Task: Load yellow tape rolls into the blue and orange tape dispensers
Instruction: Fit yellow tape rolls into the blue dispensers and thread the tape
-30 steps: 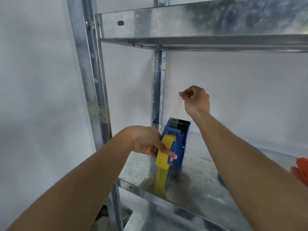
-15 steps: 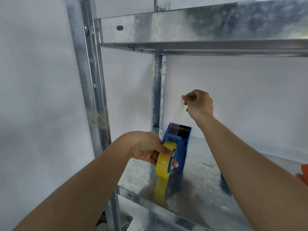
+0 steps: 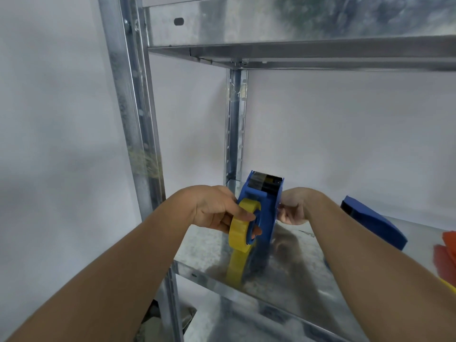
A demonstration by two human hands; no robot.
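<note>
A blue tape dispenser (image 3: 265,206) stands upright on the metal shelf (image 3: 283,287), its toothed cutter at the top. A yellow tape roll (image 3: 240,228) sits on the blue hub at its left side. My left hand (image 3: 217,208) grips the roll, thumb across its face. My right hand (image 3: 293,206) is at the dispenser's right edge with fingers curled against it; what they pinch is hidden. A second blue dispenser (image 3: 372,225) lies behind my right forearm. Part of an orange dispenser (image 3: 446,253) shows at the right edge.
The shelf above (image 3: 296,48) hangs low over the work area. Steel uprights stand at front left (image 3: 133,144) and back (image 3: 235,124). A white wall closes the back. A sliver of yellow (image 3: 450,286) shows at the far right.
My right hand has dropped from above the cutter, where it pinched a clear tape strip, to the dispenser's right side. The strip no longer shows above the cutter. The left hand keeps holding the roll.
</note>
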